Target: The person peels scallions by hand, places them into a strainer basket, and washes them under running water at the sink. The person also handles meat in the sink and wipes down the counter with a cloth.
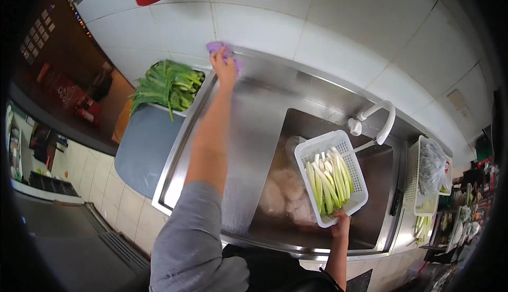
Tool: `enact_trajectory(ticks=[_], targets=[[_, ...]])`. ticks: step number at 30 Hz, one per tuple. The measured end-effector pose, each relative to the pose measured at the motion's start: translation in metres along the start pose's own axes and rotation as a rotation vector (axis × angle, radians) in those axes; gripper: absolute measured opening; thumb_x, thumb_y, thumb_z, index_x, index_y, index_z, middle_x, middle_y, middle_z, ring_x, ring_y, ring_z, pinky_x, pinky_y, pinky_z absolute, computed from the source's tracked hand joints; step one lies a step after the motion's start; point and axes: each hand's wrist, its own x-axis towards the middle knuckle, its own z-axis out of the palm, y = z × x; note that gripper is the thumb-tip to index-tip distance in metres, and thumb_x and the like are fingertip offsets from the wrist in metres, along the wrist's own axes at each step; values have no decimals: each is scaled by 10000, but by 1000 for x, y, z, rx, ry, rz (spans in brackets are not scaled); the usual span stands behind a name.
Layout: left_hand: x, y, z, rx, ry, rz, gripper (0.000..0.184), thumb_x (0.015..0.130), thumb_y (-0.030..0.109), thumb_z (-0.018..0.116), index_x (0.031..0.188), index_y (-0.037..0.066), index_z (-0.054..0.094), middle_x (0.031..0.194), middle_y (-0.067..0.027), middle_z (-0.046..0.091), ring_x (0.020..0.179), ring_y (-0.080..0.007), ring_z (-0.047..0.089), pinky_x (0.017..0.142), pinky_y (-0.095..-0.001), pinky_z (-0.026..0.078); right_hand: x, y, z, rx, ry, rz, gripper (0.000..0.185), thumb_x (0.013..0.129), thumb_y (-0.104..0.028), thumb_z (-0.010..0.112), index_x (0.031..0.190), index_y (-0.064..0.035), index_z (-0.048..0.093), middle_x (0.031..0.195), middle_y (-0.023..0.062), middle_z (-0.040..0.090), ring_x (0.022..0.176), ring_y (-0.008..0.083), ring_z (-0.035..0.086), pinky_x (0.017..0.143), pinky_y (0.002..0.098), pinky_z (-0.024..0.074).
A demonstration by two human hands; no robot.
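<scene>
grasping a bunched purple cloth (pixel 214 46) in the left hand (pixel 224 69), with fingers bent over it, at the far left corner of the steel counter (pixel 248 128), right by the tiled wall (pixel 259 22). reaching to the right of leafy greens (pixel 172 85), heaped next to a blue-grey surface (pixel 145 152). clutching the near rim of a white basket (pixel 361 189) in the right hand (pixel 341 224), with white-and-green stalks (pixel 328 181) lying lengthwise inside it. holding this basket over the sink basin (pixel 378 181), near a white tap (pixel 391 116); cannot tell whether resting on the bottom or lifted clear. beside the basket, on its left, can make out pale, rounded pieces (pixel 272 197) low in the basin, too unclear to name. having a second white basket (pixel 411 178) just past the basin's right edge, with a clear plastic bag (pixel 434 165) in it.
</scene>
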Motion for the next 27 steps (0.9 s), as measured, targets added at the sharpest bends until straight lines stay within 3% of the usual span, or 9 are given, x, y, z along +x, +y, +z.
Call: enact_trajectory(ticks=[4, 8, 12, 15, 19, 23, 24, 26, 27], targets=[[-73, 48, 82, 165, 53, 185, 448, 705, -1, 510, 1149, 21, 561, 1220, -208, 428, 1150, -392, 401, 1025, -486, 278, -1, -2, 9, 9, 63, -36, 569, 644, 16, 485, 1211, 12, 438, 1093, 124, 530, 1015, 296, 542, 906, 410, 447], [-161, 94, 156, 76, -480, 505, 432, 713, 0, 555, 1121, 129, 614, 1237, -80, 499, 1204, -348, 396, 1019, -508, 290, 6, -6, 9, -9, 93, -13, 581, 646, 3, 483, 1223, 30, 425, 1100, 124, 526, 1021, 306, 536, 913, 418, 439], [-192, 156, 183, -159, -743, 556, 436, 686, -34, 544, 1064, 155, 649, 1233, -47, 502, 1217, -342, 382, 1009, -472, 317, 2, -5, 12, -59, 114, 29, 610, 647, -10, 486, 1250, 34, 407, 1112, 126, 522, 1022, 300, 538, 909, 416, 444], [-178, 150, 162, -228, -674, 480, 417, 684, -29, 555, 1053, 142, 650, 1223, -49, 505, 1197, -344, 400, 989, -452, 337, 5, 2, 14, -21, 38, -20, 588, 650, -13, 487, 1232, 37, 422, 1113, 124, 523, 1015, 292, 541, 900, 412, 448], [-110, 68, 62, 187, -203, 270, 247, 835, 53, 500, 1059, 36, 602, 1117, -131, 546, 1131, -313, 441, 953, -439, 341, 16, 8, 6, -15, 51, -27, 568, 652, -24, 479, 1216, 30, 437, 1112, 134, 543, 1004, 310, 567, 873, 449, 489], [-58, -54, 5, 464, 337, -92, 410, 649, -39, 580, 1054, 30, 586, 1077, -133, 537, 1071, -334, 473, 982, -477, 313, 14, 3, 11, -37, 53, -12, 583, 656, -21, 473, 1235, 26, 425, 1126, 137, 537, 1028, 313, 557, 885, 452, 487], [-67, -70, 9, 468, 335, -96, 410, 649, -39, 580, 1054, 30, 586, 1077, -133, 537, 1071, -334, 473, 982, -477, 313, 15, 1, 13, -66, 44, 3, 589, 658, -22, 471, 1243, 25, 420, 1136, 138, 534, 1036, 313, 553, 887, 453, 487], [-76, -82, 16, 358, -99, -69, 326, 612, -24, 609, 928, 57, 605, 1060, -104, 525, 1054, -329, 464, 915, -442, 341, 19, -1, 18, -61, 53, 2, 560, 656, -32, 491, 1209, 32, 437, 1110, 127, 534, 1012, 301, 553, 872, 431, 479], [-91, -67, 28, 385, -143, -4, 297, 600, -20, 619, 881, 74, 602, 1057, -97, 525, 1035, -319, 465, 883, -422, 345, 17, 1, 21, -52, 67, 4, 532, 653, -42, 511, 1176, 39, 454, 1084, 116, 534, 988, 288, 553, 857, 409, 471]])
